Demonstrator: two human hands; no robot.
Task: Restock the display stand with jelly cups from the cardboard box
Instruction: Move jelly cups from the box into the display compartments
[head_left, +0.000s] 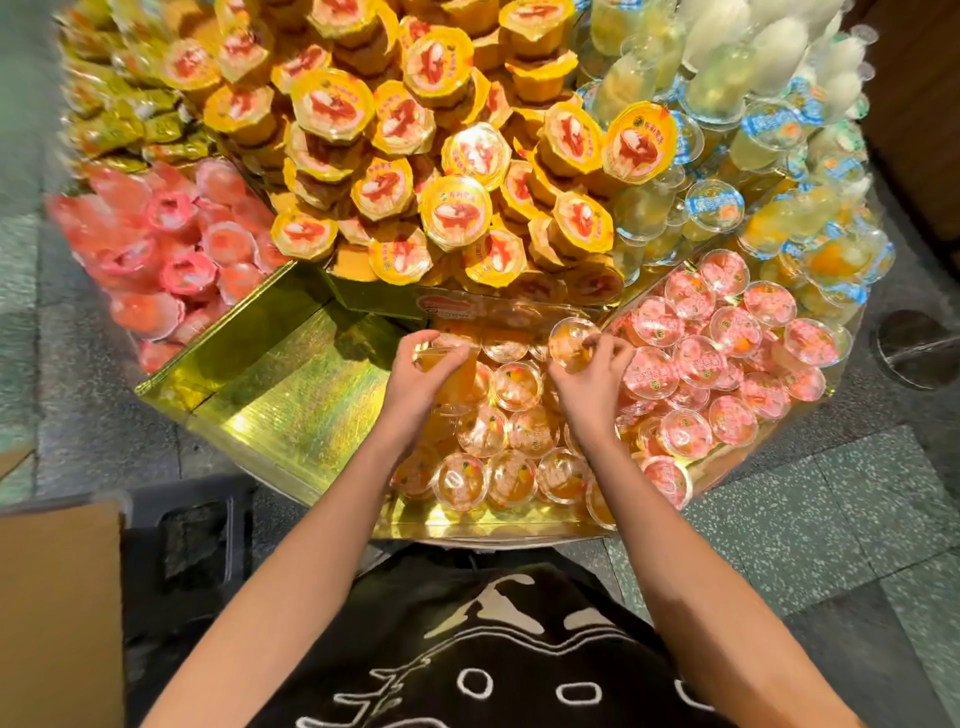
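Gripping a cup tilted with its round face toward the camera: right hand. Left hand grips a second cup, axis unclear.

A floor of grey-green speckled tiles is seen, divided by thin seams. A dark brown wooden wall panel is seen at the upper right. A round metal disc is seen on the floor at the right, and a black crate is placed at the lower left.

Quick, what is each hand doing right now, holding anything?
Left hand: grips an orange jelly cup.
Right hand: holds a second jelly cup, tilted up.
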